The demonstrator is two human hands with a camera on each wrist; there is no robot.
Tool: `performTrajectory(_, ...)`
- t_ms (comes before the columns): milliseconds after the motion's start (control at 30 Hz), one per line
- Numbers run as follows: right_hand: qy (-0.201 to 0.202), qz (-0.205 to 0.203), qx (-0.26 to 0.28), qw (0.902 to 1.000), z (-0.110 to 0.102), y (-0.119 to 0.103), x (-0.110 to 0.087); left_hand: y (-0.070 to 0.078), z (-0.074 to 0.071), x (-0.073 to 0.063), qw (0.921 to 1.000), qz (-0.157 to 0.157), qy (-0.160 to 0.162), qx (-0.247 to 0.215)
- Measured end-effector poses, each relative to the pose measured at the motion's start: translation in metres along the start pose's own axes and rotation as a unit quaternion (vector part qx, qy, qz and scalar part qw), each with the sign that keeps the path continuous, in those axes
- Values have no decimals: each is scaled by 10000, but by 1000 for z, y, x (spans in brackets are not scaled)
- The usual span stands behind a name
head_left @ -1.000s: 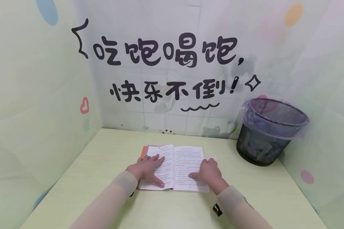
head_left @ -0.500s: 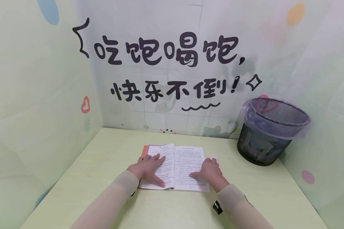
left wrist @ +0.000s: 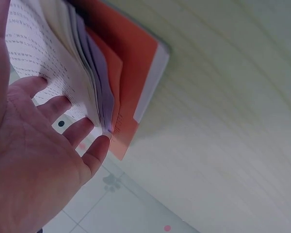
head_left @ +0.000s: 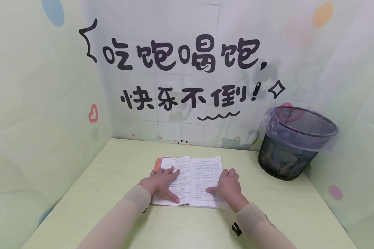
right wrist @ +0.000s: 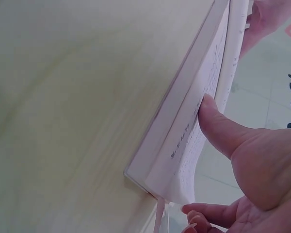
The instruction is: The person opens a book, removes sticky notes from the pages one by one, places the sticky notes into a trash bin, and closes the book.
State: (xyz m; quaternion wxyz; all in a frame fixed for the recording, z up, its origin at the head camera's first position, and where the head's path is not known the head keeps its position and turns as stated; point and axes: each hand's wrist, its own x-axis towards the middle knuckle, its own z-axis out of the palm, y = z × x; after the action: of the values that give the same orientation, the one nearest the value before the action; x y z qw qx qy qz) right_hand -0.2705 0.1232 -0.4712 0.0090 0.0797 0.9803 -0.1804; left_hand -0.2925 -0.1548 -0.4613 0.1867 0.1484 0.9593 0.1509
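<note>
An open book (head_left: pixel 205 199) with printed pages lies on the table in the head view. My left hand (head_left: pixel 160 183) rests on the left-hand page with its fingers and thumb spread. In the left wrist view those fingers reach across the page edges, with the orange cover (left wrist: pixel 140 63) showing under them. My right hand (head_left: pixel 228 186) is at the right edge of the book. Its thumb (right wrist: pixel 223 124) lies on the top page (right wrist: pixel 186 162), and its curled fingers are at the page's far corner, which bows up from the pages below.
A black wastebasket (head_left: pixel 283 159) with a thin purple liner stands at the back right of the light wood table (head_left: pixel 174 228). A ribbon (right wrist: pixel 160 213) hangs from the book's far end. Printed walls (head_left: pixel 187 131) enclose the table at the back and both sides.
The far right corner of the right-hand page has risen, and the fingers of my right hand have shifted slightly with it. My left hand stays on the left-hand page.
</note>
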Motion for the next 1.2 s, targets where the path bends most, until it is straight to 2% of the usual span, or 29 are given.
performTrajectory(233, 24, -48, -190, 9998, 1, -1, -3, -1, 1, 0, 10000, 20, 12, 27)
performTrajectory(600, 221, -345, -147, 9991, 0, -4, -8, -1, 1, 0, 10000, 9, 12, -17)
performTrajectory(833, 70, -243, 706, 9972, -7, 0, -7, -1, 1, 0, 10000, 18, 0, 20)
performTrajectory(1067, 91, -340, 1690, 9850, -27, 7, 1, -1, 1, 1, 10000, 71, -13, 65)
performTrajectory(1200, 253, -474, 1785, 9825, -35, 6, 3, -2, 0, 2, 9999, 83, -13, 90)
